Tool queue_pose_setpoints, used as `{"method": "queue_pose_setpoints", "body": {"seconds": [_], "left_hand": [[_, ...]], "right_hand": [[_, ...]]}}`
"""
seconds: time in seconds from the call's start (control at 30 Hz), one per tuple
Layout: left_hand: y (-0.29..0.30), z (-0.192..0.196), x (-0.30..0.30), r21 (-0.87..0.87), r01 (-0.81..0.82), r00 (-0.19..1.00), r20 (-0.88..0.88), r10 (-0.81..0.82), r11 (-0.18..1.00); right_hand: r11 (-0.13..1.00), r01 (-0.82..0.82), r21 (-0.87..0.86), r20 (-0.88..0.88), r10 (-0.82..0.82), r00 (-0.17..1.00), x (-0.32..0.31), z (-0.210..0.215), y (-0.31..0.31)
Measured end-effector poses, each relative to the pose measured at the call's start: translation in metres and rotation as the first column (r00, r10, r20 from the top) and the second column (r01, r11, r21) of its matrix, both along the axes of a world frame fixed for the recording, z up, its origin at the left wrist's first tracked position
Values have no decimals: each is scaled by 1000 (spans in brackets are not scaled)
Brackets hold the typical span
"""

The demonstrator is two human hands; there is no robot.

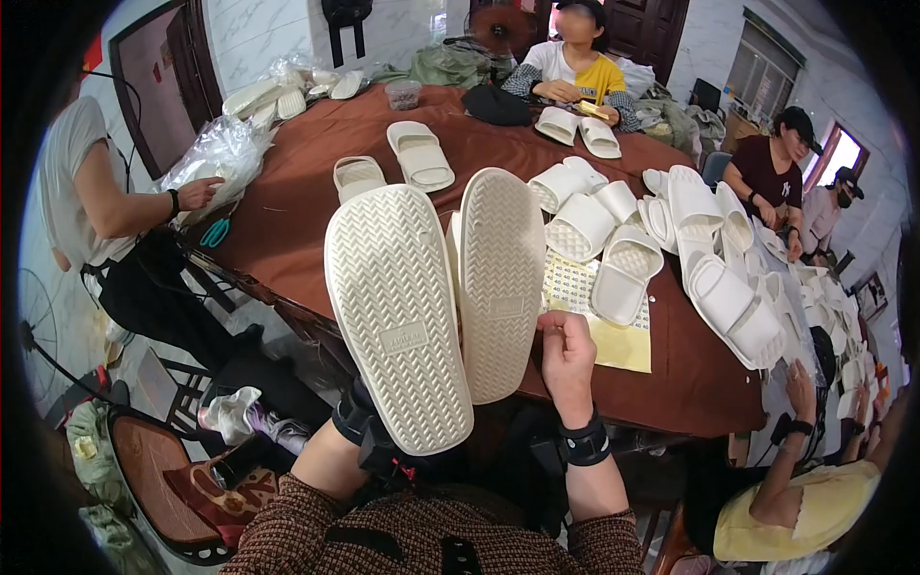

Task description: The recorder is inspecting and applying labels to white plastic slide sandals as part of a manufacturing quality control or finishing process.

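Note:
Two off-white slippers are raised in front of me, their zigzag-textured soles facing me. The nearer slipper (pixel 398 316) partly covers the farther slipper (pixel 503 287). My left forearm runs up behind the nearer one; its hand is hidden there, carrying the pair. Close to the right edge of the farther slipper is my right hand (pixel 567 359), fingers curled and thumb pressed against them. Whatever may be in that pinch is too small to make out. Beyond it lies a yellow sheet of small printed stickers (pixel 623 345) on the table, partly under a loose slipper (pixel 628 273).
The table has a brown cloth (pixel 316 230). Several slippers (pixel 733 307) are heaped at right, with another pair (pixel 420 155) farther back. Teal scissors (pixel 216 232) lie near the left edge. Co-workers stand or sit around the table. A wooden chair (pixel 158 470) is at lower left.

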State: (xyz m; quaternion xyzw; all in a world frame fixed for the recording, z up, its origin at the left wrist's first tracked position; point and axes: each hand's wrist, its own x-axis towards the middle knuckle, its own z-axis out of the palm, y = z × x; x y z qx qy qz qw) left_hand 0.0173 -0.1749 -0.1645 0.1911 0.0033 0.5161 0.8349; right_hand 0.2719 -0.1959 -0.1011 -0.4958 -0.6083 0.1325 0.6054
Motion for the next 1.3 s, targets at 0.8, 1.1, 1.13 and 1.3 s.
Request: {"method": "queue_pose_setpoints", "body": {"seconds": [0.8, 1.1, 1.13, 1.3], "left_hand": [[31, 146, 65, 911, 271, -219, -257, 941, 312], [46, 120, 70, 774, 481, -363, -251, 897, 411], [46, 118, 69, 767, 478, -366, -268, 891, 427], [45, 114, 62, 753, 498, -298, -316, 901, 429]], "right_hand": [[1000, 2, 8, -124, -1, 992, 3, -11, 1], [997, -59, 45, -382, 72, 921, 5, 2, 0], [999, -36, 20, -385, 41, 922, 5, 2, -1], [998, -66, -2, -318, 62, 946, 6, 0, 3]]}}
